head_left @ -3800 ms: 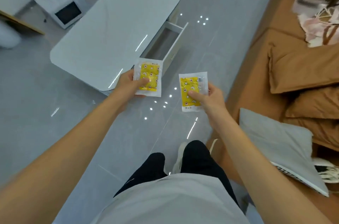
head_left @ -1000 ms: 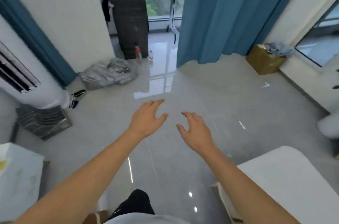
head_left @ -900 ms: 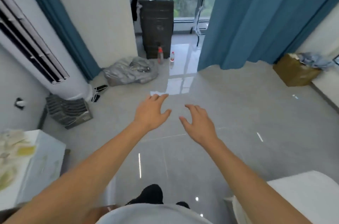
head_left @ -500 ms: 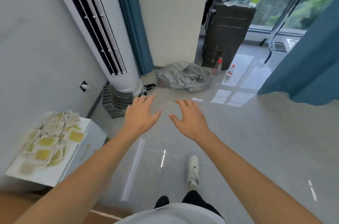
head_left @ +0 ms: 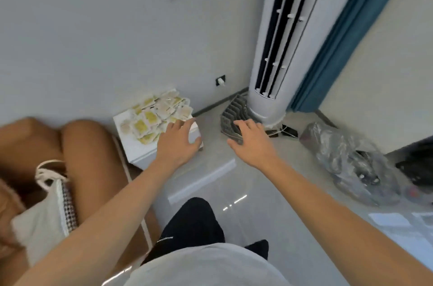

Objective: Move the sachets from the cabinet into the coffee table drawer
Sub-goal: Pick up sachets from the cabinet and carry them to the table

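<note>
Both hands have swung toward the cabinet [head_left: 150,149]; left hand [head_left: 179,142] and right hand [head_left: 251,142] hover released, fingers spread, beside the heaped sachets [head_left: 154,117].

Sachets [head_left: 154,117]: loose heap of small square packets, white-edged with yellow or pale centres, blurred so print is unreadable. They overlap at all angles, lying flat or slightly tilted, left of frame centre. The heap covers the far part of the top of the cabinet [head_left: 138,149], against the wall. Cabinet: low, white, squarish top, near strip of the top bare; its right near corner is hidden behind a hand.
</note>
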`<state>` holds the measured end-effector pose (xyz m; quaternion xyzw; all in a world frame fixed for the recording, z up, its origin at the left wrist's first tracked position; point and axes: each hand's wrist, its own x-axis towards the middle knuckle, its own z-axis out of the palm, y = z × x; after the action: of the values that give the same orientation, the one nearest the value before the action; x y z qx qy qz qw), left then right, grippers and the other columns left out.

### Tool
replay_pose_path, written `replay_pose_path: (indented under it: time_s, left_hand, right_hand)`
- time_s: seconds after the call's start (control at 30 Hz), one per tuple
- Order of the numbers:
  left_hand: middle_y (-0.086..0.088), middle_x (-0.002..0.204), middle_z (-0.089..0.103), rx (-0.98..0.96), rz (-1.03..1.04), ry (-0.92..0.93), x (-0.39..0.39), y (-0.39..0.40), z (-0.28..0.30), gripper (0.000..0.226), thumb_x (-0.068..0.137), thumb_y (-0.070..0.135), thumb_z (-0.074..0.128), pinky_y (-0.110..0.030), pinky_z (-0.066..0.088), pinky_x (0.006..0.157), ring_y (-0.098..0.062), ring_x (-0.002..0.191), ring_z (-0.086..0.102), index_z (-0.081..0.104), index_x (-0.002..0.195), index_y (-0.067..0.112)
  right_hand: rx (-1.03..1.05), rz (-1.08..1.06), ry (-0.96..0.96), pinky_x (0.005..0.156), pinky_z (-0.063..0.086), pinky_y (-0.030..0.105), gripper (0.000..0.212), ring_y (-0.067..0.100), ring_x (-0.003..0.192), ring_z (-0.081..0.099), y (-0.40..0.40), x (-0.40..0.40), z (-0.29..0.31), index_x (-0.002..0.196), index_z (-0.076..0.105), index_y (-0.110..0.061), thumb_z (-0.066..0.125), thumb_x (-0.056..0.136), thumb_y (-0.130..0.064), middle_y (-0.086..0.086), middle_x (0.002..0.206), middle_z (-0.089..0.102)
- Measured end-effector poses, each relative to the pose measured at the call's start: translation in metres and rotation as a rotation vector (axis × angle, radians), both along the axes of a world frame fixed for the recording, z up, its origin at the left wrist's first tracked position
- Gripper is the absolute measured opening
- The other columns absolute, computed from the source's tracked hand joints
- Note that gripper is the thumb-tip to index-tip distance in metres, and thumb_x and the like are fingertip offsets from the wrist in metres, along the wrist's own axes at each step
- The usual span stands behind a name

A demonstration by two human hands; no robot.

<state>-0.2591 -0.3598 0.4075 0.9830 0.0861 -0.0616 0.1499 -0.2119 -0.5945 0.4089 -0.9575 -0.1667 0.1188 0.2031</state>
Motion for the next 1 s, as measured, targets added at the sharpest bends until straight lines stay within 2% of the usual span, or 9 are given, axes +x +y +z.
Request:
replay_pose_path:
  time_s: [0.2,0.5,0.63,0.73,0.8,0.87,0.93,1.0]
  left_hand:
    - [-0.005,0.142,0.049,-0.03,0.301,0.057,0.042,0.096,-0.038,0.06,0.096,0.055,0.05,-0.047,0.046,0.096,-0.031,0.133,0.043,0.039,0.15,0.031]
    - [-0.007,0.142,0.051,-0.235,0.647,0.14,0.129,0.22,-0.11,0.06,0.098,0.05,0.051,-0.049,0.044,0.102,-0.03,0.134,0.042,0.04,0.15,0.025]
    - [-0.006,0.139,0.053,-0.333,0.823,0.163,0.164,0.263,-0.175,0.058,0.098,0.049,0.054,-0.046,0.046,0.1,-0.028,0.131,0.046,0.042,0.149,0.023]
    - [-0.007,0.137,0.054,-0.413,0.95,0.167,0.191,0.29,-0.238,0.059,0.097,0.049,0.055,-0.048,0.047,0.1,-0.028,0.127,0.05,0.043,0.147,0.019]
    - [-0.008,0.135,0.054,-0.46,1.017,0.171,0.209,0.309,-0.283,0.059,0.095,0.048,0.058,-0.048,0.049,0.098,-0.028,0.122,0.054,0.045,0.145,0.018]
    - [-0.009,0.134,0.053,-0.489,1.063,0.191,0.226,0.327,-0.323,0.062,0.093,0.047,0.062,-0.047,0.051,0.095,-0.03,0.119,0.056,0.046,0.144,0.015]
    - [-0.01,0.136,0.052,-0.478,1.076,0.239,0.239,0.344,-0.359,0.065,0.091,0.045,0.066,-0.045,0.051,0.095,-0.03,0.121,0.056,0.046,0.143,0.013]
    - [-0.011,0.138,0.049,-0.441,1.054,0.271,0.252,0.358,-0.389,0.067,0.088,0.044,0.071,-0.045,0.05,0.095,-0.03,0.123,0.053,0.046,0.141,0.011]
  right_hand:
    - [-0.008,0.251,0.068,0.1,0.046,0.047,0.061,0.034,0.13,0.045,0.12,0.11,-0.031,0.148,0.041,-0.019,0.055,0.098,-0.051,0.008,0.144,0.046]
    - [-0.016,0.288,0.38,0.104,0.044,0.042,0.059,0.031,0.132,0.05,0.266,0.242,-0.126,0.145,0.047,-0.016,0.062,0.096,-0.045,0.01,0.144,0.05]
    - [0.029,0.227,0.505,0.094,0.046,0.034,0.057,0.026,0.126,0.055,0.328,0.288,-0.193,0.142,0.05,-0.016,0.067,0.094,-0.041,0.008,0.141,0.054]
    - [0.022,0.205,0.56,0.098,0.05,0.04,0.063,0.027,0.122,0.059,0.375,0.317,-0.256,0.142,0.049,-0.019,0.072,0.089,-0.046,0.008,0.14,0.055]
    - [0.001,0.21,0.578,0.096,0.05,0.038,0.068,0.027,0.122,0.058,0.406,0.333,-0.3,0.143,0.047,-0.018,0.074,0.087,-0.047,0.008,0.141,0.053]
    - [-0.027,0.21,0.565,0.094,0.048,0.037,0.071,0.029,0.125,0.055,0.434,0.346,-0.34,0.143,0.045,-0.018,0.075,0.086,-0.048,0.009,0.143,0.049]
    - [-0.083,0.223,0.519,0.1,0.048,0.047,0.077,0.035,0.132,0.048,0.458,0.356,-0.373,0.144,0.042,-0.019,0.076,0.084,-0.052,0.011,0.147,0.041]
    - [-0.176,0.247,0.459,0.1,0.046,0.049,0.083,0.04,0.14,0.036,0.476,0.362,-0.4,0.147,0.036,-0.019,0.077,0.083,-0.054,0.013,0.152,0.032]
